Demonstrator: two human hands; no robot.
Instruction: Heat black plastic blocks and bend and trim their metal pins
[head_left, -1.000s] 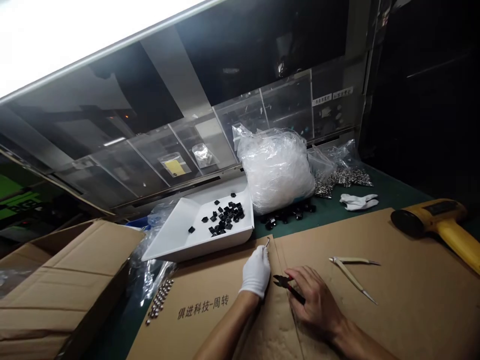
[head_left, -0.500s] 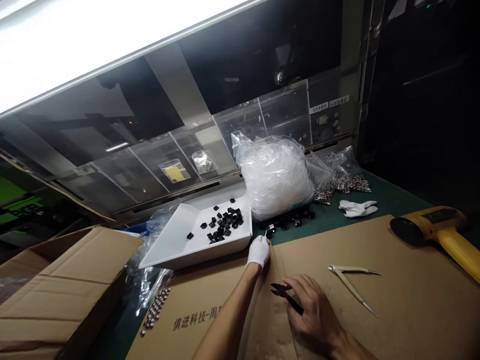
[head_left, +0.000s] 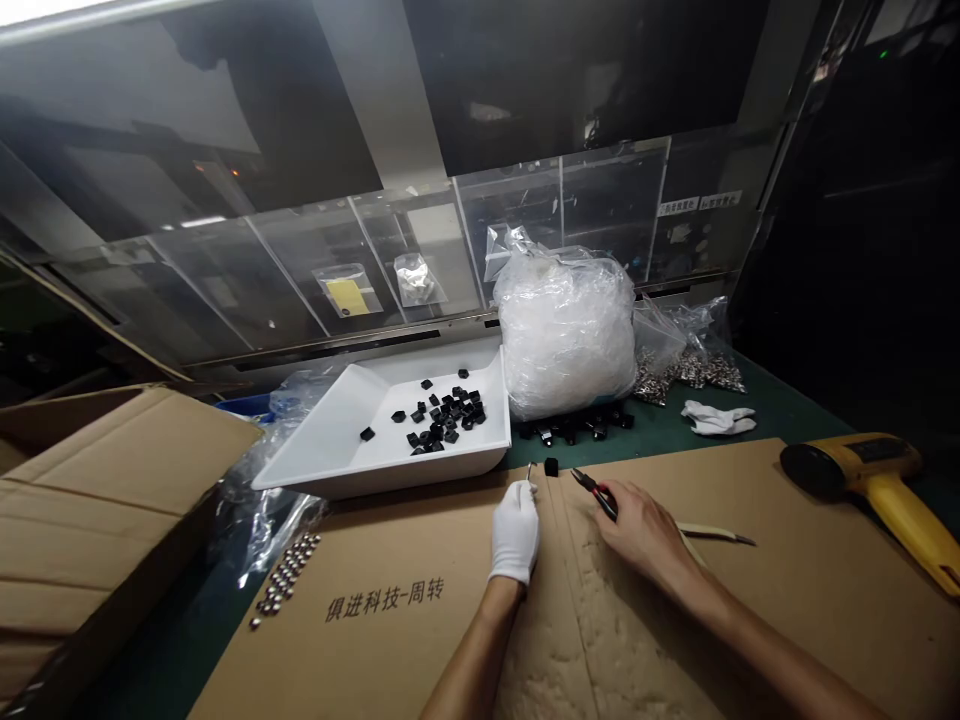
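My left hand [head_left: 515, 530], in a white glove, is closed around a thin metal piece [head_left: 531, 471] whose bent tip sticks up past the fingers; the rest of it is hidden. Just right of that tip, a small black block [head_left: 552, 467] sits on the cardboard sheet [head_left: 390, 655]. My bare right hand [head_left: 637, 520] grips dark diagonal cutters with red on the handles [head_left: 598, 494]. Their jaws point up and left toward the block, apart from it. Partly covered by my right forearm, cream-handled tweezers or pliers [head_left: 709, 533] lie on the cardboard.
A white tray [head_left: 360, 485] holds several black blocks. Behind stand a wrapped white bundle [head_left: 566, 335] and bags of metal parts [head_left: 701, 365]. A glove [head_left: 718, 418] and a yellow heat gun [head_left: 870, 460] lie right; small metal parts [head_left: 285, 577] and an open carton [head_left: 90, 520] are left.
The view has shifted. My left hand has drawn back from the dark parts, and a black block now shows on the cardboard beside it. My right hand has moved the cutters forward toward that block.
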